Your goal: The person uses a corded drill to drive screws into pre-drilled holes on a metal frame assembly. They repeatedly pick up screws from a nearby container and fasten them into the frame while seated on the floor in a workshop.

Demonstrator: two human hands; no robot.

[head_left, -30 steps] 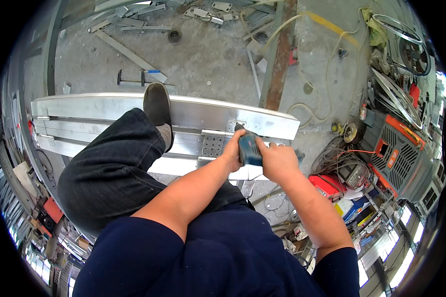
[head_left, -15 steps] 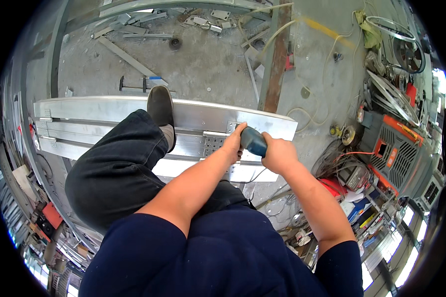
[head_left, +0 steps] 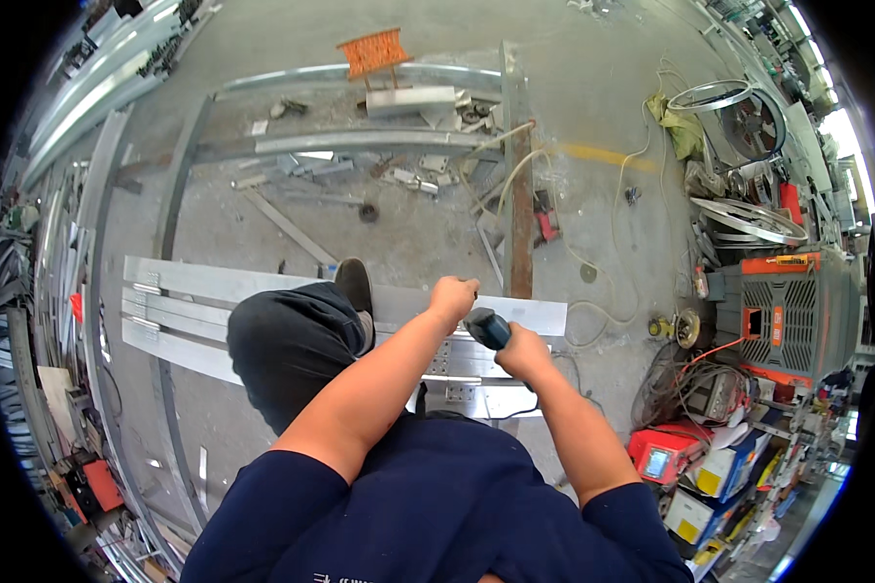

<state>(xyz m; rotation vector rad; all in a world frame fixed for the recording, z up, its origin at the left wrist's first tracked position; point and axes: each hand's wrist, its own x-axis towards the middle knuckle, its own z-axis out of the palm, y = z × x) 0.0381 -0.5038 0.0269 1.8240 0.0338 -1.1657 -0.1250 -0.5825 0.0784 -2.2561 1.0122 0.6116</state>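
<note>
My right hand point(head_left: 523, 354) is wrapped round the grip of a dark teal power drill point(head_left: 488, 328), held above the metal panels. A black cord point(head_left: 521, 413) runs below it. Just beyond the drill's front, apart from it, is my left hand point(head_left: 452, 301); its fingers are pinched together, and whatever they may hold is too small to name. Underneath lie long silvery metal panels point(head_left: 190, 281), side by side and joined by hinges. A perforated hinge plate point(head_left: 441, 358) shows just below my left wrist. My shoe point(head_left: 354, 284) is over the far panel, with my bent knee above the panels.
A rusty steel beam point(head_left: 520, 223) runs away from the panels, and a grey frame bar point(head_left: 180, 185) stands left. Metal offcuts point(head_left: 413, 181) litter the floor beyond. On the right are a grey and orange machine point(head_left: 783, 316), a red box point(head_left: 663, 453) and a loose hose point(head_left: 608, 301).
My left hand has come away from the drill and moved beyond it. The drill has turned in my right hand. The view has tilted up, showing more floor and an orange stand.
</note>
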